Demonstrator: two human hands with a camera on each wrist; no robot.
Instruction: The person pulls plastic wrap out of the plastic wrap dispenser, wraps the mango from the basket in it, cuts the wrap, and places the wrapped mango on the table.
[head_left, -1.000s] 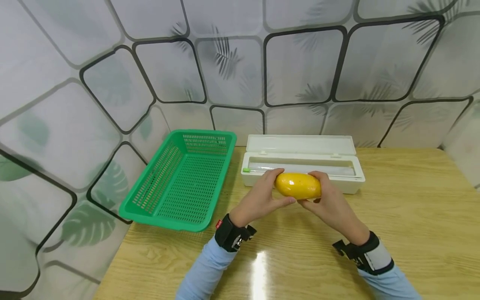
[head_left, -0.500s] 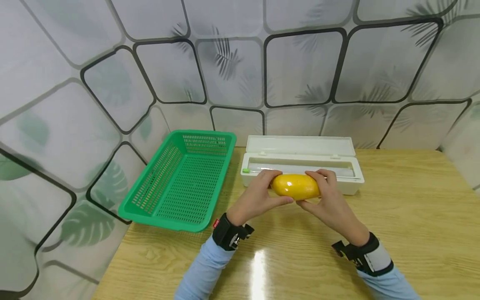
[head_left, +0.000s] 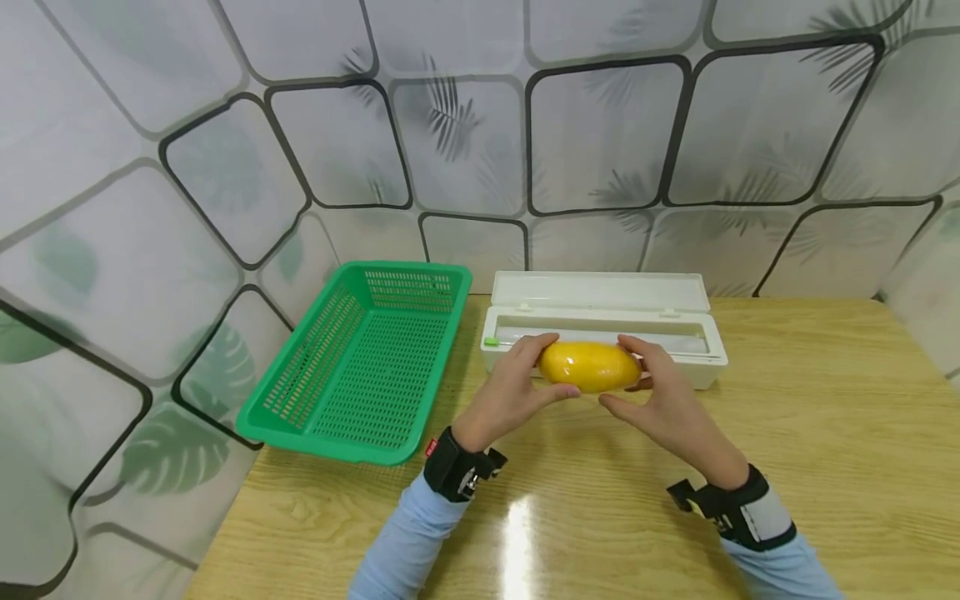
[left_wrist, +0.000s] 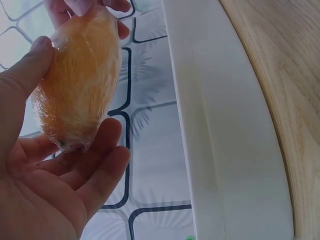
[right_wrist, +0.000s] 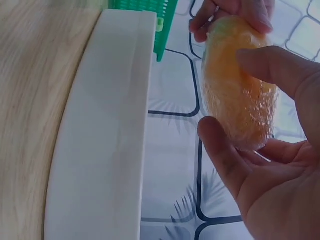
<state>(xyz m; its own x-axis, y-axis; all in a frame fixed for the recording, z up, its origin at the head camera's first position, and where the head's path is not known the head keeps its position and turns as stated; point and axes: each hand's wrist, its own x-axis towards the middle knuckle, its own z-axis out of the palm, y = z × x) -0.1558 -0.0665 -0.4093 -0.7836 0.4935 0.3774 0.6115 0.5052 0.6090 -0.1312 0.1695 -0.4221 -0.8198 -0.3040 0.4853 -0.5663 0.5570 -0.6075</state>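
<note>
A yellow mango (head_left: 590, 367) wrapped in shiny cling film is held up between both hands, in front of the white box. My left hand (head_left: 512, 389) grips its left end, thumb along the near side and fingers behind. At the other end my right hand (head_left: 664, 403) holds it with fingers around the tip; its thumb stands slightly below the fruit in the head view. Crinkled film shows on the mango (left_wrist: 82, 75) in the left wrist view. The right wrist view has the thumb (right_wrist: 265, 65) in front of the fruit.
Behind the hands stands a white cling film dispenser (head_left: 701, 367), lid (head_left: 600, 290) raised, with a roll (head_left: 667, 342) inside and a green slider (head_left: 491, 341) at its left. A green slotted basket (head_left: 431, 400) sits to the left on the wooden table (head_left: 825, 417). Patterned covering backs the table.
The mango has shifted slightly left and now sits a little higher. My right thumb has moved away from its underside, and the right wrist has shifted slightly right.
</note>
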